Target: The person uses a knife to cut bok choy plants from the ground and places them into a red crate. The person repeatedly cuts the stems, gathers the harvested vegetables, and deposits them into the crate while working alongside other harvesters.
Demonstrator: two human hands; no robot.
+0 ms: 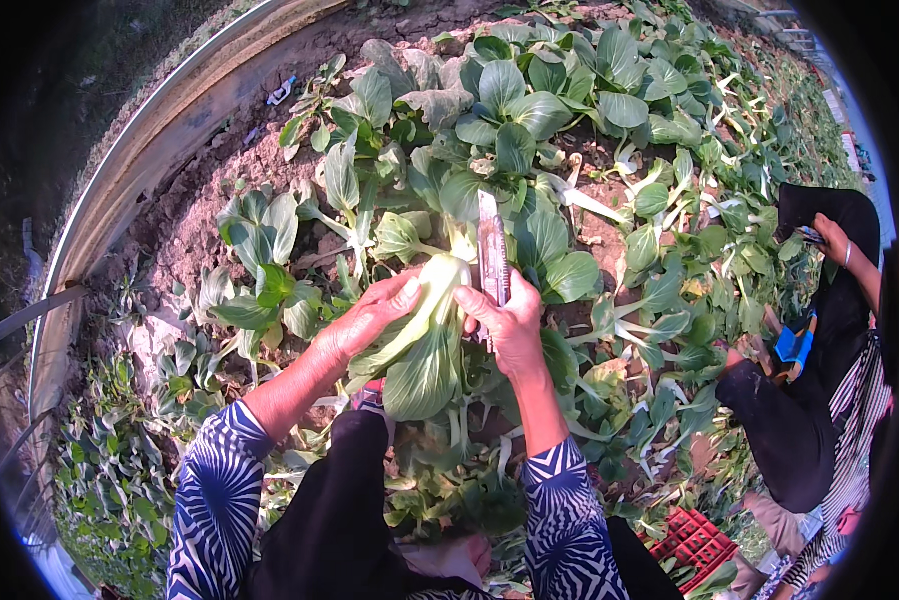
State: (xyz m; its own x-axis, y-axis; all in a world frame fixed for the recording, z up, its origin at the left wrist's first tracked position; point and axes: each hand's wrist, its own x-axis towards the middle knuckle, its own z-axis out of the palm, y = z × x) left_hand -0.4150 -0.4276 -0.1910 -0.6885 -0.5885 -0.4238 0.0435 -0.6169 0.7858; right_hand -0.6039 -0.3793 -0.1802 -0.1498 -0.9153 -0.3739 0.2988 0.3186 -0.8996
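A head of bok choy (427,337) lies in my left hand (367,315), its pale base pointing away from me and its leaves hanging towards my knees. My right hand (506,319) grips a utility knife (493,247) with a dirty, upright blade section, its tip pointing away from me. The right thumb touches the side of the bok choy near its base, and the knife stands just right of that base. Below the hands, leafy plants and cut leaves cover the soil.
Growing bok choy (532,105) spreads ahead over soil. A curved frame edge (119,157) borders the left. At right, a crouching co-worker's hand (832,236) holds a small tool, beside a blue object (794,343). A red plastic crate (693,547) sits lower right.
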